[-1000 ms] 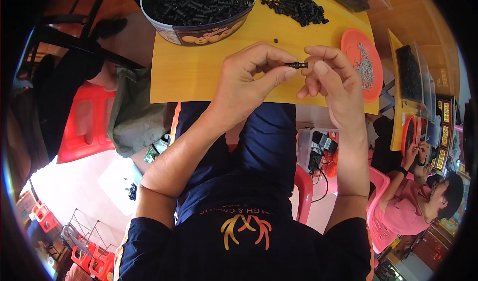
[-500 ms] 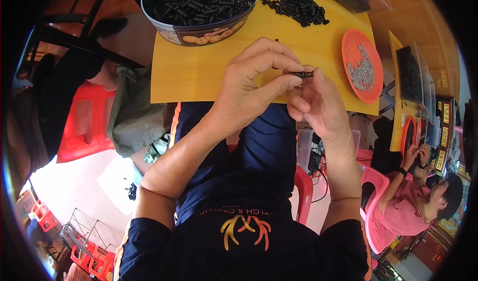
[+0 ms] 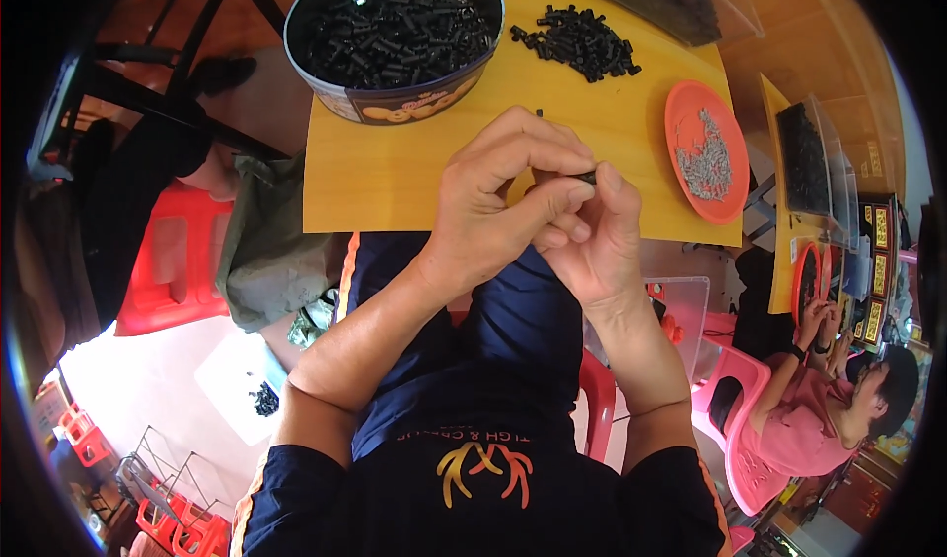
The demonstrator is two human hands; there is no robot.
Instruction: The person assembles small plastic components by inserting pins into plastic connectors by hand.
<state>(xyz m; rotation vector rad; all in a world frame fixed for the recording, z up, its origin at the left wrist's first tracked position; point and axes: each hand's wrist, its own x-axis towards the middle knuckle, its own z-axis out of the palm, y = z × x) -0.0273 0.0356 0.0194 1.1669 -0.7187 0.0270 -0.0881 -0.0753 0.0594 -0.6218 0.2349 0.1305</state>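
In the upper middle, the left hand (image 3: 485,202) and right hand (image 3: 600,246) pinched a small black piece (image 3: 587,177); uneven finger pressure could have dropped it onto the table (image 3: 370,177).

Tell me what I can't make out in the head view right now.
Head view, hidden: most of the small black piece, behind fingertips of the left hand and right hand.
Head view, cut off: the tub, its far rim lost past the upper edge.
Head view, too small: the exact shape of single grey pieces; anything in the co-worker's hands.
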